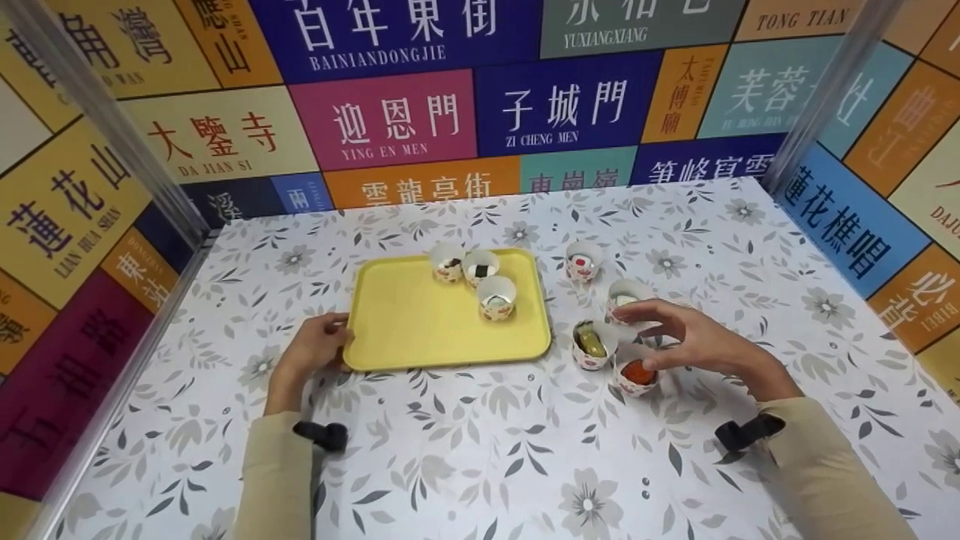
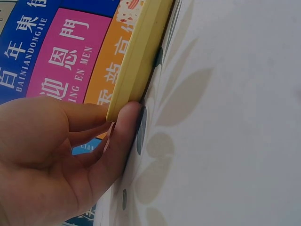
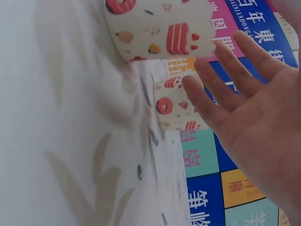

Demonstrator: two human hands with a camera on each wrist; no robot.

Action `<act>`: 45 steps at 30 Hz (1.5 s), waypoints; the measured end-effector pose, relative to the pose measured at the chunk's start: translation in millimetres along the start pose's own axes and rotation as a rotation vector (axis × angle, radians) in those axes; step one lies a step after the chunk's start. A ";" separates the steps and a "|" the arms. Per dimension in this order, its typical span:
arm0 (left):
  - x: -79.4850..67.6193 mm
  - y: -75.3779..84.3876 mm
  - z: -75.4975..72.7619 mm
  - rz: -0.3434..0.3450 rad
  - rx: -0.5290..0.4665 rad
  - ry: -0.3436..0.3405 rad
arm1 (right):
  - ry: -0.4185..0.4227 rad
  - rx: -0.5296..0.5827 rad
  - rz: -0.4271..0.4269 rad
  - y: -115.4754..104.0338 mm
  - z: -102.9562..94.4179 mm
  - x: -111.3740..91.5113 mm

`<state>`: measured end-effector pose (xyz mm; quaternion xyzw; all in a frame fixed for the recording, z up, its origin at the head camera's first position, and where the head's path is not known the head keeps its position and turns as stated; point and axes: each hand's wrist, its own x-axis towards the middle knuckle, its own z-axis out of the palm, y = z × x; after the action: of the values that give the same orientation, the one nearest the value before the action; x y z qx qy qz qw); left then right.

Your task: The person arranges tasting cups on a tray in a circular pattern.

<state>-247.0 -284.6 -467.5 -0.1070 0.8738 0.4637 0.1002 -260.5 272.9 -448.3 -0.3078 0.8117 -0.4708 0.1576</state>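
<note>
My left hand pinches the left edge of a yellow tray. The left wrist view shows the thumb and fingers at the tray's corner. Three printed paper cups stand on the tray's right half; the front cup is nearest its right edge. My right hand hovers with fingers spread over cups right of the tray. Below its thumb is a paper cup with orange contents; beside that, one holds something green. Its fingers partly hide another cup. In the right wrist view the palm holds nothing.
A further paper cup with a small red item stands behind the others, right of the tray. A floral cloth covers the table. Panels with large printed characters rise at the back and both sides.
</note>
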 end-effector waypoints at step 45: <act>-0.6 -1.5 -0.1 0.032 -0.023 -0.005 | -0.216 -0.148 0.188 16.5 -1.6 -6.2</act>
<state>-246.0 -285.5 -468.4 -0.0930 0.8697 0.4755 0.0939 -262.5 284.1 -462.0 -0.2902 0.8476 -0.3572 0.2641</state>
